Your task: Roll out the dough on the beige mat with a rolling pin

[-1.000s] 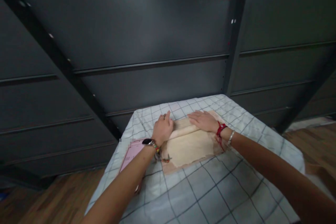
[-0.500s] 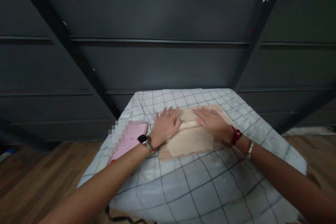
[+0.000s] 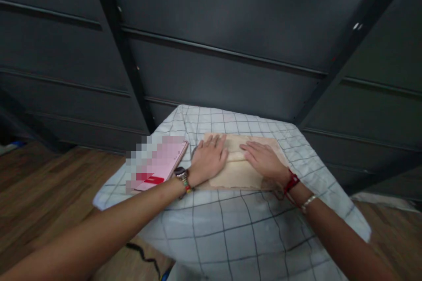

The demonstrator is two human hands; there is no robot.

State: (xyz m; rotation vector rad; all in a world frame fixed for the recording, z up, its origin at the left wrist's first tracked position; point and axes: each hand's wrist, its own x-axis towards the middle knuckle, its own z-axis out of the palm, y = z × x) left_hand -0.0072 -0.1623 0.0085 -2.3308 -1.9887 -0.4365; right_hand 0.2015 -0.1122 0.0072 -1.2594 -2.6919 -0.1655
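Observation:
A beige folded cloth (image 3: 238, 171) lies on a table covered with a white checked sheet (image 3: 250, 228). My left hand (image 3: 208, 160) rests flat on the cloth's left end, fingers stretched out. My right hand (image 3: 263, 159) lies flat on its right part, fingers also extended. Between the two hands a rolled or folded ridge of the cloth shows. The left wrist has a watch, the right wrist a red string and a silver bangle.
A pink phone (image 3: 157, 164) lies on the sheet just left of my left hand. Dark grey panelled wall with slanted metal beams (image 3: 121, 48) stands behind the table. Wooden floor (image 3: 39, 184) on both sides; a black cable (image 3: 143, 254) lies on it.
My left hand went from curled on the cloth's rolled edge to lying flat. Both hands have pressed the fold down and drawn it slightly nearer. The view has tilted and swung left.

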